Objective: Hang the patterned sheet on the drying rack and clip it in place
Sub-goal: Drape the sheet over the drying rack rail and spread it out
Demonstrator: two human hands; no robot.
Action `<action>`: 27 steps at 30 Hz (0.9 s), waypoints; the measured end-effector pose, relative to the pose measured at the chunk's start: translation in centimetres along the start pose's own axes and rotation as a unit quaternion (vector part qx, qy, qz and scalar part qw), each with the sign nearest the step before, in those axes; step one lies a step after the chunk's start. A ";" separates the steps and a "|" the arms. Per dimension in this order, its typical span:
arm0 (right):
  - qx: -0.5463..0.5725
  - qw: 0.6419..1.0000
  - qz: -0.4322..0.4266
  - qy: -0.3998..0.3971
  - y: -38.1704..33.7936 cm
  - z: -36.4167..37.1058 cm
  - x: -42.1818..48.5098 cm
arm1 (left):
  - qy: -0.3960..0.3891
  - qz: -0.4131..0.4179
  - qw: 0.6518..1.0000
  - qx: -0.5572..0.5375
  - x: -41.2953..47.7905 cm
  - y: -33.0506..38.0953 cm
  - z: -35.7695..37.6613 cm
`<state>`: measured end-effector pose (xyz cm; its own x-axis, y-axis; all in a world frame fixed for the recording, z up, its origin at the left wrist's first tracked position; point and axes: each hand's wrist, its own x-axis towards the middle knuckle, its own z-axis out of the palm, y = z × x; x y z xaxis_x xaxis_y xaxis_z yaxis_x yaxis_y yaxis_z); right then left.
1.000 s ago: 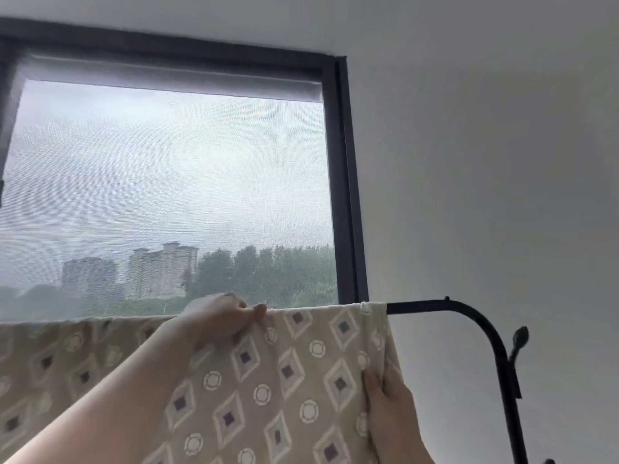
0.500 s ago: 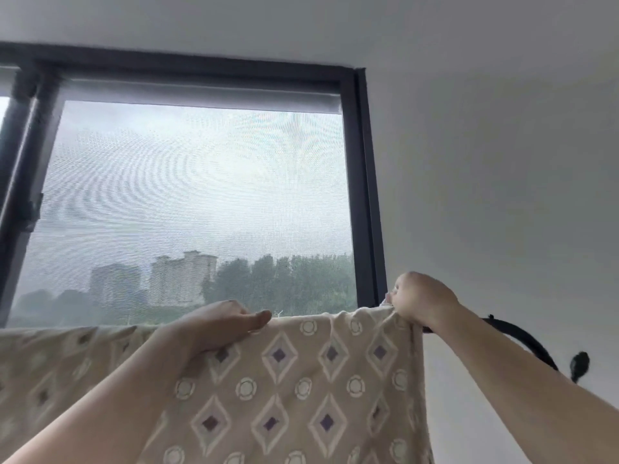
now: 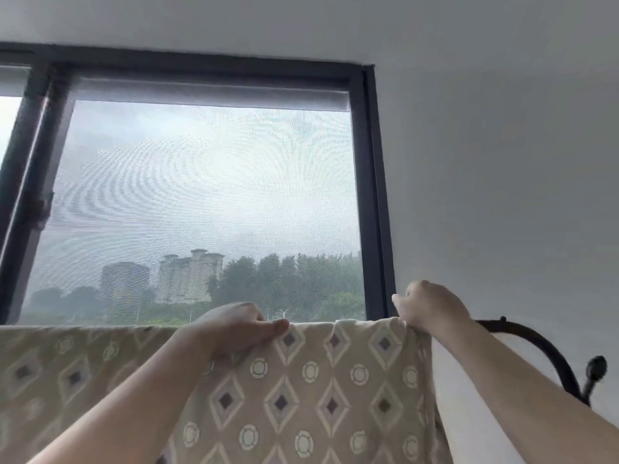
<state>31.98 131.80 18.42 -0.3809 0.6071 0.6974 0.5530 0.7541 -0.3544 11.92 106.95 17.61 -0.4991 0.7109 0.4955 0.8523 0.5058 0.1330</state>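
Grey daylight fills the big dark-framed window [image 3: 207,202] ahead of us. Below it the patterned sheet [image 3: 301,396], beige with diamonds and rings, is draped over the top rail of the drying rack [image 3: 539,344] and hangs down toward us. Only the rack's black curved end shows, bare, to the right of the cloth, with a small knob [image 3: 597,366] beside it.

Our left hand [image 3: 234,329] sits mid-rail. Its fingers are hooked over the top fold and the thumb lies along the near side, so it pinches the cloth against the rail. Our right hand [image 3: 432,308] is curled into a fist on the sheet's right top corner, gripping it just where the bare rail begins. Something small and pale pokes out at its fingertips [image 3: 396,299]. It could be a clip, but we can't tell.

We'd call this the tail of the hanging step: the cloth is up and the corner is being settled. Next comes the clipping. That needs the corner held flat and a clip pushed squarely over both fabric and rail.
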 end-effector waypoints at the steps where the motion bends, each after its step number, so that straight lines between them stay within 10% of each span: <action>1: 0.054 0.989 -0.043 0.129 0.7 0.7 -1.6 | 0.002 0.000 1.000 -0.001 0.0 0.1 0.0; 4: 0.213 0.921 -0.105 0.309 1.7 3.7 -7.4 | 0.008 0.009 1.000 0.019 0.1 0.6 0.0; 15: 0.591 0.783 0.184 -0.054 2.4 7.3 -13.1 | 0.026 0.040 0.999 0.022 1.2 4.0 1.8; 27: 0.233 0.963 -0.003 0.139 1.7 0.5 -5.9 | 0.056 0.056 0.997 0.022 0.8 3.2 1.3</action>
<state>34.78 129.58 13.38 -0.1346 0.5604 0.8172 0.1344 0.8274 -0.5453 14.04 109.79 17.33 -0.3792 0.7065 0.5975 0.8927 0.4494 0.0352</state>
